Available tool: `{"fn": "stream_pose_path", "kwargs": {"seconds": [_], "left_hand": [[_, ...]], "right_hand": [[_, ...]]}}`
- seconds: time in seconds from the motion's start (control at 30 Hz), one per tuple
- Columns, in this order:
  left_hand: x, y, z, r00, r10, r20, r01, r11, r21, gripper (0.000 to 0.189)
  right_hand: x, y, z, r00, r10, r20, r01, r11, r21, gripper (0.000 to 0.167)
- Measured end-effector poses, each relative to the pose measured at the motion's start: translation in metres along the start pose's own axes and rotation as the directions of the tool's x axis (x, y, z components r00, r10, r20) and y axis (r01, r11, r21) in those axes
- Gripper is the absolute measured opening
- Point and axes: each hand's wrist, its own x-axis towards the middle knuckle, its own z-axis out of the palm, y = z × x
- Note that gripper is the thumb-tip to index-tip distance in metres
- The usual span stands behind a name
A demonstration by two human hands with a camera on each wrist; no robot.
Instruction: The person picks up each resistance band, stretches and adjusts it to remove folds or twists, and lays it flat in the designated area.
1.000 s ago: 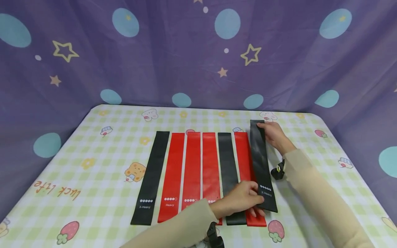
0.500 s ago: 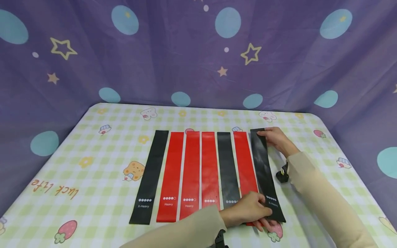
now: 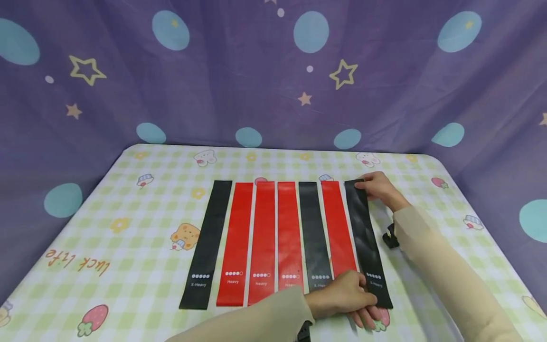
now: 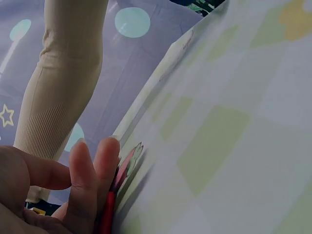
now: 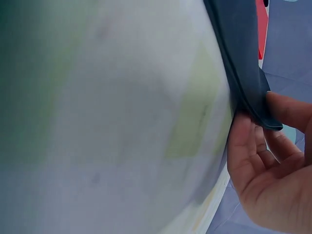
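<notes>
A black resistance band (image 3: 366, 242) marked X-Heavy lies at the right end of a row of bands. My right hand (image 3: 379, 190) pinches its far end between thumb and fingers; in the right wrist view the thumb lies on top of the black band (image 5: 243, 63) and fingers are beneath. My left hand (image 3: 346, 297) pinches the near end at its left edge, thumb above. That hand covers the near end of the neighbouring red band (image 3: 338, 223). In the left wrist view, fingers (image 4: 83, 180) of the left hand show beside a red edge.
Left of these lie a black band (image 3: 314, 228), several red Heavy bands (image 3: 262, 237) and another black band (image 3: 207, 237), side by side with narrow gaps. The table (image 3: 141, 266) has a green-checked cloth; a purple curtain (image 3: 239, 85) stands behind.
The rightmost black band has come down from a raised, tilted position over the red band to lie alongside it. Both hands moved with it, the left one rightward and toward the near edge.
</notes>
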Motion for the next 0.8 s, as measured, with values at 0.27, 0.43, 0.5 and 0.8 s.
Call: {"fn": "stream_pose_path", "kwargs": {"seconds": [0.27, 0.43, 0.5, 0.8], "left_hand": [[-0.004, -0.002, 0.003, 0.997, -0.048, 0.060, 0.048, 0.999, -0.009, 0.011], [-0.005, 0.001, 0.001, 0.991, -0.057, 0.122, 0.058, 0.998, -0.008, 0.017], [-0.005, 0.002, 0.001, 0.989, -0.063, 0.136, 0.064, 0.998, -0.003, 0.018], [-0.005, -0.001, -0.002, 0.983, -0.094, 0.160, 0.096, 0.995, -0.002, 0.018]], "right_hand": [[0.006, 0.000, 0.002, 0.999, -0.006, -0.054, 0.001, 0.995, -0.103, 0.039], [0.006, -0.006, -0.002, 0.998, -0.004, -0.062, -0.006, 0.988, -0.152, 0.039], [0.006, -0.009, -0.003, 0.998, 0.000, -0.056, -0.008, 0.988, -0.155, 0.040], [0.009, -0.008, -0.003, 1.000, -0.020, -0.010, 0.018, 0.987, -0.161, 0.041]]}}
